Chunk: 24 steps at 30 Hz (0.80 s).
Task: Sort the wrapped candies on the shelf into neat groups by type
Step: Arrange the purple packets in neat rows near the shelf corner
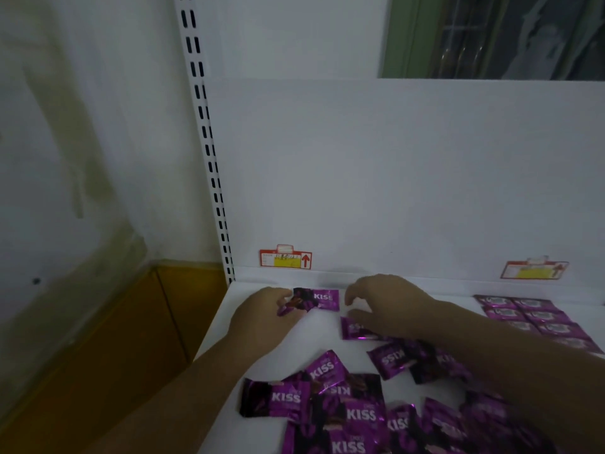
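On the white shelf (324, 342) lie several purple KISS candies. One candy (319, 299) lies flat near the back left corner; my left hand (265, 317) touches its left end, the fingertips hidden behind the wrapper. My right hand (389, 304) hovers just right of that candy, fingers curled downward, with the thumb side resting over a second candy (355, 329). A loose pile of KISS candies (347, 407) covers the front of the shelf under my right forearm. A tidy block of darker purple packets (530, 317) is laid out at the right.
The shelf's white back panel carries two red and yellow price tags (285, 259) (534, 269). A slotted upright (209, 149) marks the shelf's left end, with a wall and an orange-brown floor beyond. A dark window is at the upper right.
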Each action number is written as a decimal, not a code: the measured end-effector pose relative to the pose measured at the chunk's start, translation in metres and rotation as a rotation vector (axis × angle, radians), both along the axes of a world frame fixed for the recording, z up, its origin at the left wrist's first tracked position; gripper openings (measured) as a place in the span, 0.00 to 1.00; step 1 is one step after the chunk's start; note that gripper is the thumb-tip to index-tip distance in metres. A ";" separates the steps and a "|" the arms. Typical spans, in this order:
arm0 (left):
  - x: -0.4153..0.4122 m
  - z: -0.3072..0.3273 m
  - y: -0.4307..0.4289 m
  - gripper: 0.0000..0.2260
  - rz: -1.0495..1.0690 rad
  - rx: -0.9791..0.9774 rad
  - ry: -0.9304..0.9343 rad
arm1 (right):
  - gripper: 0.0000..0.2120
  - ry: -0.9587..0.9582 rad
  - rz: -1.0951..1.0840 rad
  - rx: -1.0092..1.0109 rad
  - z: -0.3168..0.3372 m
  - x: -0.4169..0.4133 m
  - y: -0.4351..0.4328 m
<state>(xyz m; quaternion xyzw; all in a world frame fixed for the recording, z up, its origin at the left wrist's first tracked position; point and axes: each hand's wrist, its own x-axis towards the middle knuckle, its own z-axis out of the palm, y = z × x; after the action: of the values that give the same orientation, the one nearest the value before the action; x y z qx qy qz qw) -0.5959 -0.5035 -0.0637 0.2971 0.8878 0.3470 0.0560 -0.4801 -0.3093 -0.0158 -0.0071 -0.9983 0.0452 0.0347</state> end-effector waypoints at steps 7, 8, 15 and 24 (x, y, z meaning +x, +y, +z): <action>-0.012 0.003 -0.012 0.09 0.034 0.357 -0.226 | 0.11 0.172 -0.003 -0.187 -0.013 -0.033 -0.017; -0.011 0.006 -0.013 0.09 0.028 0.422 -0.285 | 0.11 0.193 -0.017 -0.290 -0.013 -0.034 -0.019; 0.011 0.014 0.001 0.06 -0.113 0.634 -0.445 | 0.06 0.024 -0.027 -0.849 0.004 -0.040 -0.030; -0.016 0.003 0.030 0.23 -0.076 -0.070 0.047 | 0.08 0.108 -0.374 -1.350 0.007 -0.019 0.014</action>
<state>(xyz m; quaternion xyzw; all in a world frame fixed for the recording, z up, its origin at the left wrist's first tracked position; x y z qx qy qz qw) -0.6116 -0.4731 -0.0603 0.3367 0.8884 0.3064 0.0585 -0.4995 -0.2948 -0.0090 -0.1965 -0.7310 0.6486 0.0793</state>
